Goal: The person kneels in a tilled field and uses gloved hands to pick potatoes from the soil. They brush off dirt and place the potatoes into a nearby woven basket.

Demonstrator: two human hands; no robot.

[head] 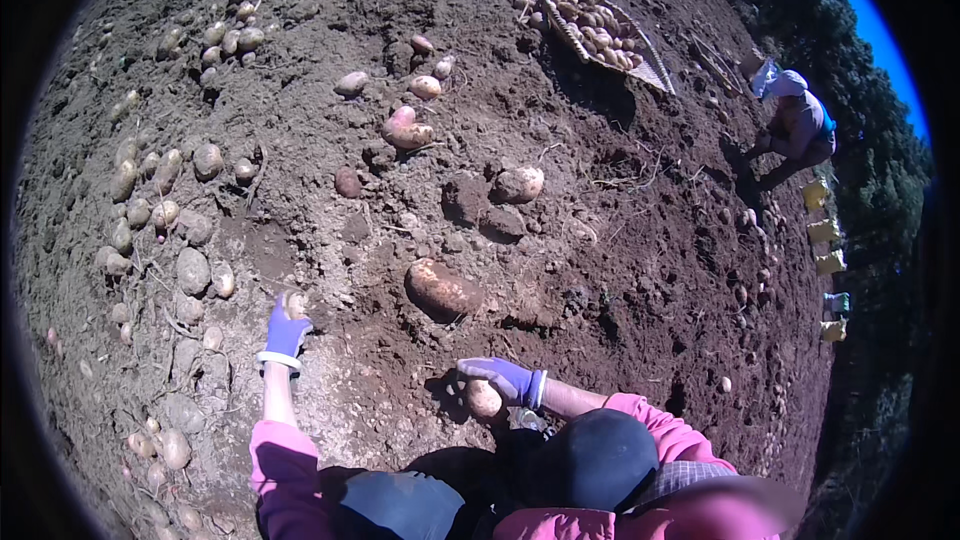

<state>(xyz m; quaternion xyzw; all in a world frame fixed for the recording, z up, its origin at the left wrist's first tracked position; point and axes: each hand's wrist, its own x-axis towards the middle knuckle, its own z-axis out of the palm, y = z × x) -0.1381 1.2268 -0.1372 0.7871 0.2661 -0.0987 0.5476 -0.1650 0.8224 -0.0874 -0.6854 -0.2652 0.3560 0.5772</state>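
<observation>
My left hand (286,330), in a purple work glove with a white cuff, reaches forward on the left with its fingers around a small potato (296,305). Nearer my knees, my right hand (501,379), gloved alike, has its fingers over a round, pale potato (484,398) close to the soil; its fingertips point left. Between and beyond the hands lies a large, soil-covered potato (442,289). Farther out is another potato (517,185) beside dark clods. A two-lobed potato (407,129) rests beyond these.
Loose potatoes (193,271) lie in groups along the left. A woven basket (660,67) full of potatoes stands at the upper right. Another person (802,124) bends over the soil at the far right, near several yellowish sacks (830,262). Broken soil and dry stems cover the ground.
</observation>
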